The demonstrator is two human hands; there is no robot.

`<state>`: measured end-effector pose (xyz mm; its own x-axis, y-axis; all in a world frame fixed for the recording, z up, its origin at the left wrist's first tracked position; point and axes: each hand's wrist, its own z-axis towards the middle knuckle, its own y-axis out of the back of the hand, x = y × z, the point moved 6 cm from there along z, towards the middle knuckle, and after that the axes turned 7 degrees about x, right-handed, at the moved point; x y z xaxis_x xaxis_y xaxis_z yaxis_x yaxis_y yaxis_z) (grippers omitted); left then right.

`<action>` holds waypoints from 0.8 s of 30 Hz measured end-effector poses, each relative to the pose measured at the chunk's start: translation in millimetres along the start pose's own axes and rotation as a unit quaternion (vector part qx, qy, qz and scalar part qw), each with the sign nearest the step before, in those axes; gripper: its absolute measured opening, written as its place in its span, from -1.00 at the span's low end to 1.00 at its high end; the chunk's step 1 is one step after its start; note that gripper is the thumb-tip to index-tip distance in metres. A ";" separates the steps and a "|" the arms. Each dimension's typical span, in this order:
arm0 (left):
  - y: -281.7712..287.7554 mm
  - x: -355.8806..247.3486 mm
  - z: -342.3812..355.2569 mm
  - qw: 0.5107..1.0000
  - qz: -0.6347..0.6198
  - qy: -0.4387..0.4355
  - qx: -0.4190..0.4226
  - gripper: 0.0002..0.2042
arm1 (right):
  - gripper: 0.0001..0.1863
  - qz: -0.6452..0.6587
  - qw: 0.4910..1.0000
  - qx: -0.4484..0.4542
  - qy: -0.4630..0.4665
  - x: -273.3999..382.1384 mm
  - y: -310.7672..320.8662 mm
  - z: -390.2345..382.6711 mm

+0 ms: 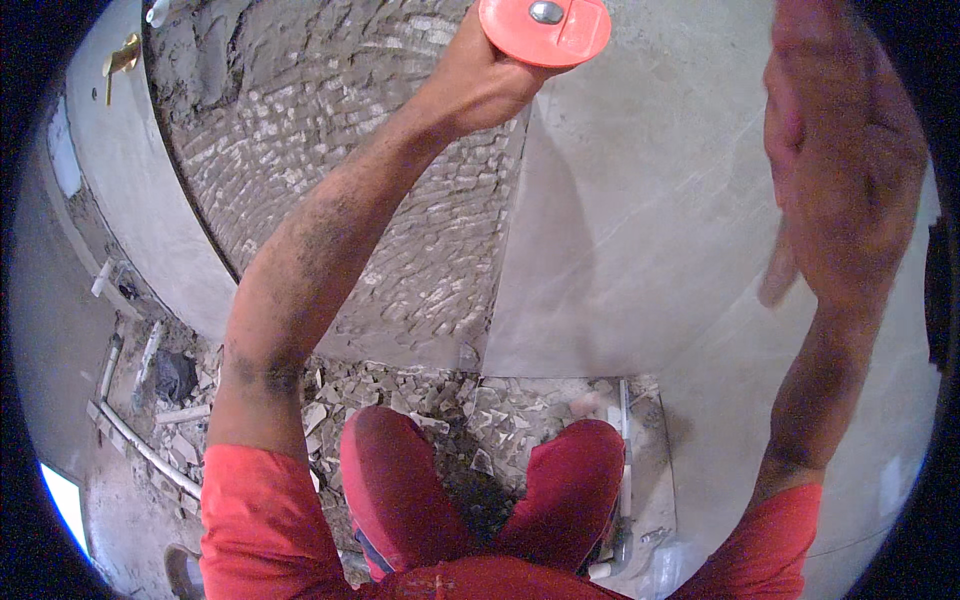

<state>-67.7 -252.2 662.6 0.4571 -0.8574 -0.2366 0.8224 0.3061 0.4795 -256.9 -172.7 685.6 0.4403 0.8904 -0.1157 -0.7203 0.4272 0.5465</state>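
**Two hands up at a tiled wall**

Right hand (pixel 845 150) fills the upper right of the frame, nearest the lens and blurred; it lies flat with the fingers close together, holding nothing, against the large grey tile (pixel 640 220) on the wall. Lower centre, red shorts (pixel 470 500) cover both knees, and red sleeves sit at the lower left and lower right. Between and beyond the knees the floor is strewn with broken tile rubble (pixel 420 395), with white pipes (pixel 130 430) running along the lower left. From the lower left the other forearm rises to the top centre, where the left hand (pixel 480 80) is closed around an orange suction cup (pixel 545 30) with a metal centre, pressed at the tile's upper left edge. Left of the tile, combed grey adhesive (pixel 330 150) covers the bare wall.
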 end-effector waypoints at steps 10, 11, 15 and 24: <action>5.2 6.5 9.1 0.995 -0.069 0.067 -0.023 -0.61 | -0.73 0.067 0.992 0.107 0.000 13.4 22.8 26.9; 4.9 7.7 9.5 0.996 -0.037 0.082 -0.013 -0.61 | -0.73 0.060 0.995 0.071 0.031 14.3 23.3 28.4; 6.4 3.7 9.8 0.997 -0.057 0.055 -0.014 -0.64 | -0.75 0.039 0.994 -0.017 0.096 12.2 8.3 28.1; 3.5 1.6 11.1 0.998 -0.036 0.054 -0.026 -0.70 | -0.70 0.160 0.984 0.010 -0.072 -7.3 16.2 32.3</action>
<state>-67.9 -257.1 673.3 0.4270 -0.8297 -0.3594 0.8699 0.2685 0.4136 -254.4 -177.4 722.1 0.2655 0.9465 0.1835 -0.8242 0.1242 0.5525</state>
